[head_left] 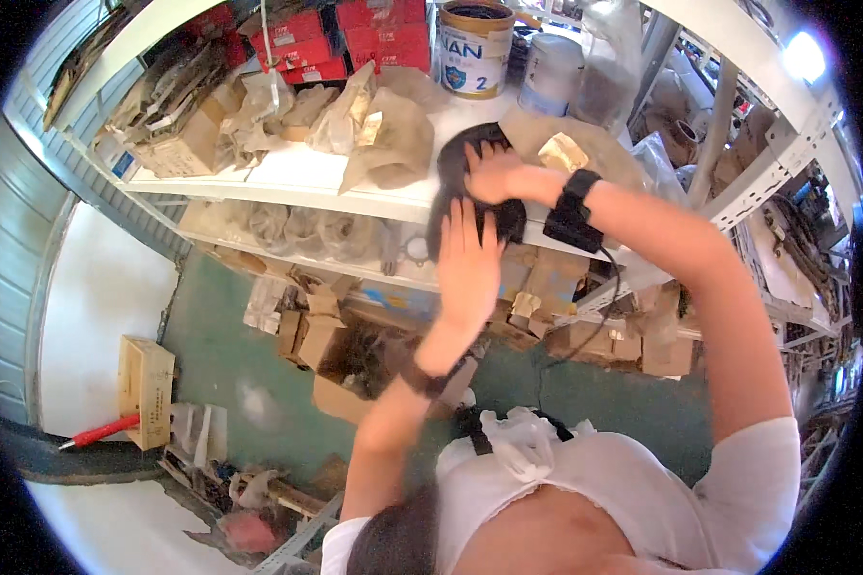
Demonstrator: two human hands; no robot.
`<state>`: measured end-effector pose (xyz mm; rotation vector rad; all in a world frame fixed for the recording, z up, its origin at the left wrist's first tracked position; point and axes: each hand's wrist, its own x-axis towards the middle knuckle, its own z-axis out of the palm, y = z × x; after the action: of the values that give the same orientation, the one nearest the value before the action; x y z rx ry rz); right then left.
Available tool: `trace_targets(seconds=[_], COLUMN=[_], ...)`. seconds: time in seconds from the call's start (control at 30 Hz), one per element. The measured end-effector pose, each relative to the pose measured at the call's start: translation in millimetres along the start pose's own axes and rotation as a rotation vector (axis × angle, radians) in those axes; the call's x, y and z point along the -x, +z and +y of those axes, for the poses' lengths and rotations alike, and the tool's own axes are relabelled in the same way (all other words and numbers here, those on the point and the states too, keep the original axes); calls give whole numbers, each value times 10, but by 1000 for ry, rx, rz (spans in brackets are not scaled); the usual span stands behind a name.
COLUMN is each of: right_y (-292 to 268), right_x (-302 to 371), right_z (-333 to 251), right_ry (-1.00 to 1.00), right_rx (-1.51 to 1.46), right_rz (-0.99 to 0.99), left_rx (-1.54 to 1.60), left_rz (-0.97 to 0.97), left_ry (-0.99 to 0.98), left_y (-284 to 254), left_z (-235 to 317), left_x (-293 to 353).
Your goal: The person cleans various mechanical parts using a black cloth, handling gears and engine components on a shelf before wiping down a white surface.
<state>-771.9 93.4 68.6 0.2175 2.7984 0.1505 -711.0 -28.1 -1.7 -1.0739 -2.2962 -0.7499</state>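
Observation:
A dark, soft-looking black piece (449, 177), perhaps cloth, lies over the front edge of the white shelf board (288, 182); its exact kind cannot be made out. My left hand (470, 264) rests on its near part, with the fingers stretched out and pointing away from me. Farther up, my right hand (494, 177) lies on the same black piece, fingers spread and reaching leftward. Neither hand is closed around it. Brown paper wrapping (585, 149) lies just right of my right hand. A black strapped device (575, 216) sits on my right wrist.
Behind the black piece stand a tin can (475, 53) and a pale canister (551, 75). Red boxes (384, 38) and paper-wrapped parts (393, 134) fill the shelf's left. A lower shelf holds bagged parts (345, 235). Open cardboard boxes (340, 369) sit below. A cable (616, 287) hangs from my right wrist.

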Motion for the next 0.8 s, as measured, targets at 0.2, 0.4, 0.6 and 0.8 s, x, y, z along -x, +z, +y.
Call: trace_targets(seconds=[0.2,0.4,0.6,0.8], right_y=[-182,64,-38,-49], right_x=[250,-775,-1335,-945], right_z=[-176,350,201,53], right_ry=[-82,108,-99,-200], right_rx=[3,-87,-126,3], right_rz=[-143,-126,41,240], left_rx=[-6,-17,-92,-115], left_rz=[-55,21,-33,-62], left_ry=[-15,78,55,96], left_y=[-67,220,323,360], left_z=[120,-66,-469,-631], left_x=[126,-437,-663,-599])
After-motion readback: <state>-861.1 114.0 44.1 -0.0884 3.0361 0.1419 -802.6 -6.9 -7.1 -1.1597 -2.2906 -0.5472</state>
